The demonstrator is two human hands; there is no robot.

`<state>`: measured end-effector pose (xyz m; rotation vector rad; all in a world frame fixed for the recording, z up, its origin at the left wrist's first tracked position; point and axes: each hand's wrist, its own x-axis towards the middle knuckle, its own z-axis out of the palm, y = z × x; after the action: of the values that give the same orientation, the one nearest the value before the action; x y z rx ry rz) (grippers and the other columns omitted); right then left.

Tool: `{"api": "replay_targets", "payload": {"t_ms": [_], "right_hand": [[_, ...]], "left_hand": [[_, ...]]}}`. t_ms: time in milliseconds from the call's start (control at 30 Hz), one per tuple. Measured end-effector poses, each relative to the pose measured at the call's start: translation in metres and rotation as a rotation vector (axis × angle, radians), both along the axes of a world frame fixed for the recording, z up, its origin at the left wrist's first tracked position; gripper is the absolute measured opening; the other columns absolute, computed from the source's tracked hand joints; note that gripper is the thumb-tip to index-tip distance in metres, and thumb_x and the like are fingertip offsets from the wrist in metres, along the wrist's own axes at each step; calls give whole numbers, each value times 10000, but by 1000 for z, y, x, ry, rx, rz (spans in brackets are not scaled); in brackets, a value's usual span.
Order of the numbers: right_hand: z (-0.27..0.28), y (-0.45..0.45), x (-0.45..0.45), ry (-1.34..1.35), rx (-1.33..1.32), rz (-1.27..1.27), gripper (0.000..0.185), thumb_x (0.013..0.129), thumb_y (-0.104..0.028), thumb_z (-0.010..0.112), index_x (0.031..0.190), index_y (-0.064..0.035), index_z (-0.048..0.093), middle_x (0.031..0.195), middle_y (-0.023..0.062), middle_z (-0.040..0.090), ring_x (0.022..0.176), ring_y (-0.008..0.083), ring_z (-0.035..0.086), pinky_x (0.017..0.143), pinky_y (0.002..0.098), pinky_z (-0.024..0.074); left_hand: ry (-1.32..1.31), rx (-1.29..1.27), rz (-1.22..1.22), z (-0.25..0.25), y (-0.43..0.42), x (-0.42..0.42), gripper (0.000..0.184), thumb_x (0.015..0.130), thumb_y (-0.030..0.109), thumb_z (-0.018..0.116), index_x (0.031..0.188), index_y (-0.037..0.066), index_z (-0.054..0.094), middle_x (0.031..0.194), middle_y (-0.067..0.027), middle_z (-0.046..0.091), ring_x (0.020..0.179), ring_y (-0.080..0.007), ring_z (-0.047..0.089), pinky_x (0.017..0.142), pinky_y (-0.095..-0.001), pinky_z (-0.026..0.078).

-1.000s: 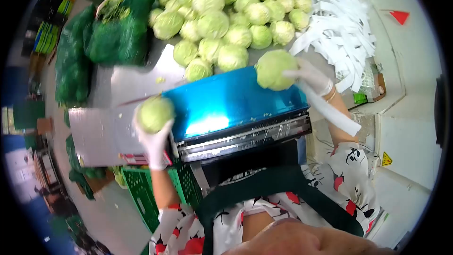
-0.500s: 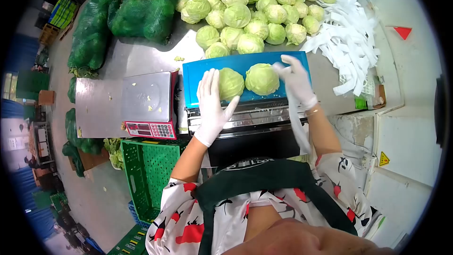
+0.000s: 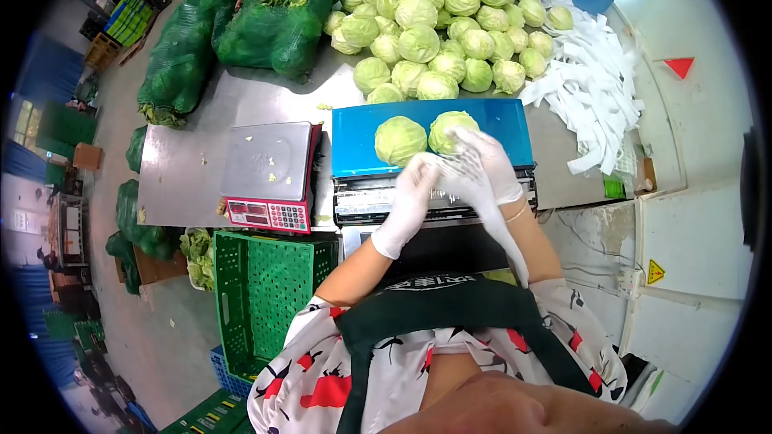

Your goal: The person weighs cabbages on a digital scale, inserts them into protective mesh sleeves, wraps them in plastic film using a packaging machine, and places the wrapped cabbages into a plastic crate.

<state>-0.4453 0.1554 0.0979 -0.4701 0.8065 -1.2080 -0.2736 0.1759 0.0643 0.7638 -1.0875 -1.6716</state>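
Two light-green cabbages lie on a blue tray top. The left cabbage (image 3: 400, 141) is whole in view; the right cabbage (image 3: 452, 130) is partly behind my fingers. Just in front of them, a long white foam net sleeve (image 3: 492, 221) is stretched between my gloved hands, its mesh spread at the upper end and its tail hanging toward my apron. My left hand (image 3: 412, 197) pinches one side of that end. On the other side, my right hand (image 3: 494, 167) grips it with fingers curled near the right cabbage.
A heap of cabbages (image 3: 438, 24) covers the table's back, beside green mesh sacks (image 3: 273, 32). White net sleeves (image 3: 591, 80) pile at right. A scale (image 3: 269, 165) stands left of the blue tray (image 3: 354, 141), above a green crate (image 3: 277, 289).
My left hand has left the left cabbage and moved right to take hold of the sleeve. My right hand has drawn in toward it, and the sleeve's end is now spread open.
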Motion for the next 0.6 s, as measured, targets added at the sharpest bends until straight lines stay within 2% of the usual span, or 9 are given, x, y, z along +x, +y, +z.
{"api": "replay_targets", "payload": {"t_ms": [133, 200, 233, 300, 367, 400, 467, 533, 600], "right_hand": [[-4, 25, -2, -80, 121, 313, 250, 989, -181, 583, 1088, 37, 653, 960, 54, 697, 892, 142, 665, 803, 268, 538], [6, 36, -16, 647, -672, 744, 290, 899, -162, 691, 1083, 59, 649, 1003, 88, 690, 970, 172, 652, 842, 274, 513], [3, 39, -22, 254, -481, 762, 281, 902, -165, 683, 1064, 64, 654, 994, 102, 690, 970, 190, 653, 846, 288, 513], [4, 45, -25, -29, -361, 558, 272, 918, -180, 658, 1028, 69, 665, 978, 128, 690, 946, 212, 660, 844, 316, 518], [15, 39, -18, 68, -427, 248, 322, 978, -243, 584, 1016, 66, 666, 986, 138, 685, 862, 209, 660, 816, 353, 534], [12, 39, -19, -80, -367, 159, 299, 999, -234, 555, 982, 48, 653, 939, 117, 675, 808, 192, 644, 811, 367, 537], [6, 53, -30, -296, -187, 131, 277, 1013, -227, 530, 953, 23, 633, 879, 98, 660, 780, 182, 636, 739, 335, 540], [-12, 64, -45, -31, -304, 235, 288, 1006, -264, 537, 894, -11, 615, 831, 69, 634, 726, 148, 613, 623, 266, 497], [-21, 72, -53, 182, -233, 326, 225, 910, -231, 682, 810, -49, 596, 744, 22, 594, 653, 101, 546, 549, 221, 406]], "left_hand": [[335, 244, 145, 37, -20, 26, 227, 1046, 228, 495, 1121, 24, 559, 979, -53, 642, 868, -132, 636, 793, -292, 542], [383, 319, 34, 51, -24, 40, 258, 1039, 249, 504, 1128, 16, 574, 988, -67, 660, 873, -153, 664, 762, -310, 569], [307, 359, -105, 53, -19, 50, 284, 1031, 276, 525, 1131, 20, 597, 1016, -70, 668, 897, -140, 658, 783, -298, 565], [171, 395, -493, 14, -6, 58, 351, 1003, 258, 549, 1250, 10, 571, 1136, -73, 651, 1009, -150, 633, 870, -296, 528], [-9, 191, -593, -8, 25, 59, 426, 975, 225, 557, 1331, -6, 527, 1241, -92, 625, 1112, -181, 607, 970, -314, 484], [2, -50, -468, -7, 41, 56, 450, 957, 210, 569, 1348, -8, 520, 1263, -87, 615, 1130, -173, 592, 984, -307, 465], [0, 342, -580, 0, 28, 66, 463, 991, 262, 560, 1349, -27, 510, 1301, -139, 593, 1182, -206, 563, 1025, -345, 440], [35, 239, -478, 3, 9, 86, 478, 1014, 323, 521, 1314, -49, 522, 1290, -162, 595, 1186, -230, 568, 1035, -369, 436], [332, 209, -395, 14, 16, 97, 489, 986, 315, 550, 1292, -67, 537, 1259, -172, 617, 1179, -236, 586, 1045, -383, 432]]}}
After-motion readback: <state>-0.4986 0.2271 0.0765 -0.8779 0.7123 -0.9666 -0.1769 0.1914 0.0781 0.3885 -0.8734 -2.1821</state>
